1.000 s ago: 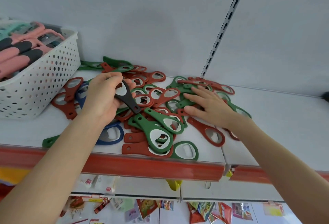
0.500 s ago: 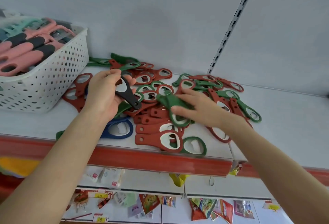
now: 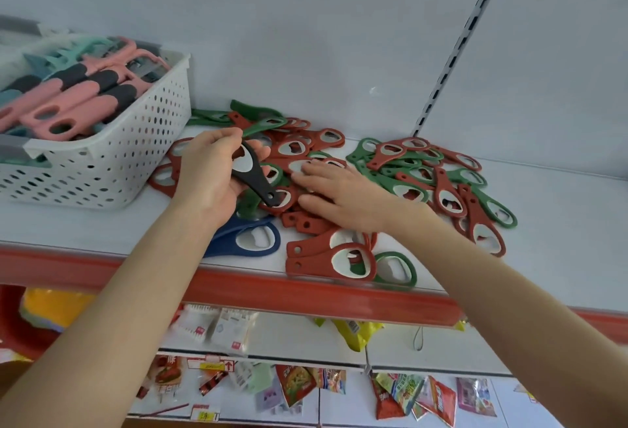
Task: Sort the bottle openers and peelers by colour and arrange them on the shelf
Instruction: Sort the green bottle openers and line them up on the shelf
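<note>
Head view: left grip (image 3: 207, 172) pinches the black opener (image 3: 253, 177), handle slanting down-right; right grip (image 3: 339, 196) rests spread flat on red openers (image 3: 302, 223).

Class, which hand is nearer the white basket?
Left. The left hand, gripping the black opener, is just right of the white basket; the right hand lies farther right.

Red and green bottle openers (image 3: 438, 177) lie jumbled on the white shelf (image 3: 571, 230), with a blue opener (image 3: 234, 229) at the heap's 7 o'clock. The left hand (image 3: 207, 172) pinches a black opener (image 3: 258, 184), its handle toward 5 o'clock. Pink and teal peelers (image 3: 78, 101) are heaped at 10 o'clock.
</note>
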The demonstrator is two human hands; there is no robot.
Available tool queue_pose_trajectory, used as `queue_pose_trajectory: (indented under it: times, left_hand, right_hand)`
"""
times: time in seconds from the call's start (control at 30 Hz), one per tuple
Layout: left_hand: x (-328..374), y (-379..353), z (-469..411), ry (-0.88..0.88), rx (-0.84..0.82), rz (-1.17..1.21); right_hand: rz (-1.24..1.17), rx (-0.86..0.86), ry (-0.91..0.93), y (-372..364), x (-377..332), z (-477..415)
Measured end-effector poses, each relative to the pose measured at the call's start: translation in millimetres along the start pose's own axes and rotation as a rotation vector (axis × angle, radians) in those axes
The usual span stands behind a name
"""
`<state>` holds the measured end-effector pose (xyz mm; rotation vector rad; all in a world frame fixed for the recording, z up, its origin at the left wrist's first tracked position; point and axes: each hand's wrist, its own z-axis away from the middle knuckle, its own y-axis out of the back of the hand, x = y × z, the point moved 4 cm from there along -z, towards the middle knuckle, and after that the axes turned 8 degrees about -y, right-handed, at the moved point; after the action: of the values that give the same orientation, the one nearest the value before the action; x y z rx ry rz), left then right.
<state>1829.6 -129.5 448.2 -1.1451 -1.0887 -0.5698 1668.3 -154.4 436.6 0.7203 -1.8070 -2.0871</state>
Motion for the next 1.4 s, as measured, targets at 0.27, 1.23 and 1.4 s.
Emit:
queue_pose_trajectory:
  times: [0.27, 1.23, 1.4]
  left_hand:
    - [4.7, 16.7, -1.4, 0.02, -0.02, 0.009]
    - [-27.7, -104.9, 44.6, 0.065, -0.238, 0.134]
    - [-58.9, -170.9, 69.0, 0.078, -0.291, 0.102]
  right_hand:
    - [0.073, 0.031, -0.37, 1.1, 47.6, -22.4]
    - [-0.407, 0.58, -0.219, 45.7, 15.1, 94.7]
    - [-0.273, 0.606, -0.268, 53.1, 72.4, 137.6]
